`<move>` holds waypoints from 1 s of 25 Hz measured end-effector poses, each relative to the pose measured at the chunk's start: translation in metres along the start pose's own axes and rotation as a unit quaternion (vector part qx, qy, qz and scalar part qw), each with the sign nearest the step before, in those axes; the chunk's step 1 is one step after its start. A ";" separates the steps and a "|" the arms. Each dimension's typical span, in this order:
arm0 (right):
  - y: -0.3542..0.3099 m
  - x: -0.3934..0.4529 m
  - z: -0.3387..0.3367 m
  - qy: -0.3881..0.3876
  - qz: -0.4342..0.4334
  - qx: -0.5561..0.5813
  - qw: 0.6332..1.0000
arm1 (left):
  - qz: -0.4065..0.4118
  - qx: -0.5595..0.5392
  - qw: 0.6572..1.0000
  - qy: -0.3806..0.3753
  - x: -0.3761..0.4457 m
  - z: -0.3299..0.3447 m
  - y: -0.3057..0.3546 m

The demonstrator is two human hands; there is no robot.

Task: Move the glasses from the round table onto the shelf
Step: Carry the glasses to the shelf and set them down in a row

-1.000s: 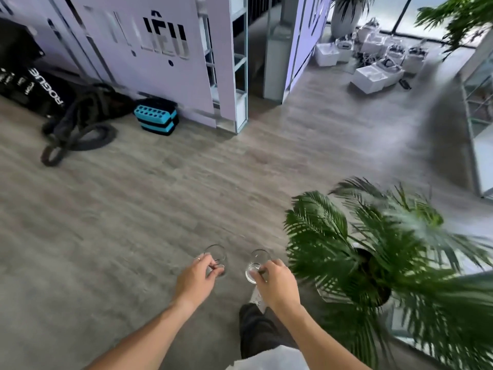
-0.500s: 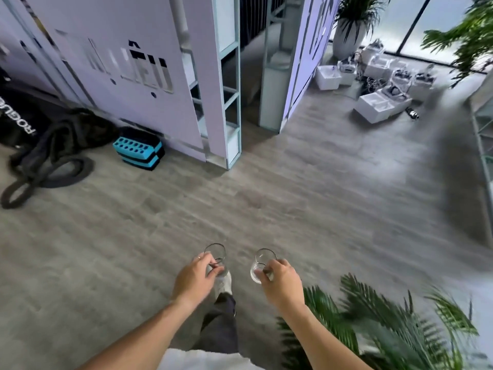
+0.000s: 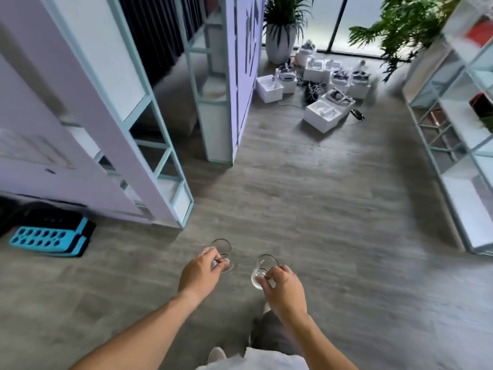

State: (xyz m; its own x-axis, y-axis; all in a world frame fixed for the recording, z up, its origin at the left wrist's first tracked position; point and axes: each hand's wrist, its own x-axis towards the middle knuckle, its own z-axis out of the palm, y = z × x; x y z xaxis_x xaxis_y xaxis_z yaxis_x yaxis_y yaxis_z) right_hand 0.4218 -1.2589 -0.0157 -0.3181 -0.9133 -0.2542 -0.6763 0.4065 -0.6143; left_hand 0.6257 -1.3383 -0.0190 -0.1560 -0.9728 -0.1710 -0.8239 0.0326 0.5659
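Two small clear glasses are carried in front of me above the grey wood floor. My left hand [image 3: 198, 272] grips the left glass [image 3: 222, 252] by its side. My right hand [image 3: 284, 285] grips the right glass [image 3: 262, 268], which tilts a little to the left. Both glasses look empty. A white and pale-green open shelf [image 3: 458, 145] runs along the right edge of the view, with a few dark and red items on its upper levels. The round table is out of view.
A lilac partition with a pale-green frame [image 3: 149, 145] stands at the left, a second panel [image 3: 226, 102] behind it. Several white boxes [image 3: 322, 105] lie on the floor ahead. A blue foam tray [image 3: 50, 237] sits at lower left. Potted plants [image 3: 282, 25] stand at the back.
My view has swung right and moved forward: the palm plant has left the frame, the partition has come closer, and the shelf on the right has appeared. Both hands keep their glasses.
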 end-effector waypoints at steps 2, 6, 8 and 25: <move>-0.006 0.070 -0.006 -0.004 -0.008 -0.005 1.000 | -0.001 -0.002 1.000 -0.005 0.071 0.003 0.013; -0.025 0.213 -0.028 -0.028 -0.053 -0.036 0.998 | -0.025 -0.009 0.999 0.021 0.192 0.006 0.035; -0.045 0.284 -0.045 -0.045 -0.088 -0.051 0.994 | -0.050 -0.021 0.998 0.029 0.246 0.000 0.048; -0.278 0.712 -0.013 -0.183 -0.218 -0.122 0.951 | -0.204 -0.118 0.964 0.126 0.677 -0.104 0.021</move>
State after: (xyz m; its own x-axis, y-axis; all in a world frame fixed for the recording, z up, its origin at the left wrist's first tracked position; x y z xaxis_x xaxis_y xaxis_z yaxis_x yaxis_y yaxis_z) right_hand 0.3742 -2.0219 -0.0161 0.2505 -0.9253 -0.2848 -0.8394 -0.0610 -0.5400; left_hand 0.5596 -2.0200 -0.0388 0.3162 -0.9196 -0.2332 -0.6370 -0.3880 0.6661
